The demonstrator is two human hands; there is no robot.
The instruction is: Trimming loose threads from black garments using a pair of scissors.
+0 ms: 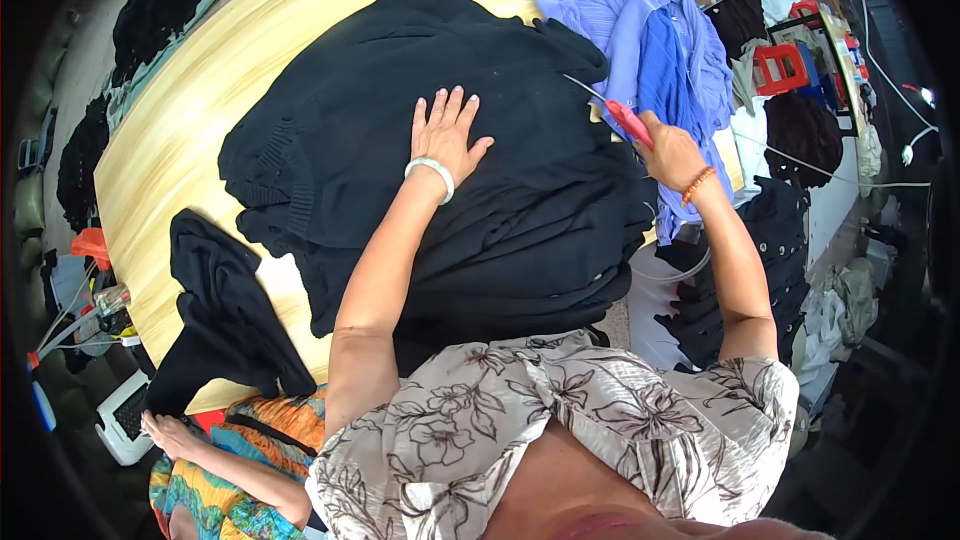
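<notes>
A heap of black knitted garments (500,170) lies spread over the light wooden table, with ribbed edges showing at its left. My left hand (447,143) rests flat on the top garment, fingers spread and holding nothing. At the right side of the heap, my right hand (672,152) is closed around the red handle of a slim tool with a thin metal tip (585,88). That tip points up and left, over the black cloth near its right edge. Exactly what kind of tool it is cannot be made out.
Bluish-purple garments (640,30) are piled at the far right of the wooden table (175,155). A smaller black garment (215,310) lies at the near left, where a co-worker's hand (170,435) touches its end. Red stools (780,68) and more clothing stand beyond the right edge.
</notes>
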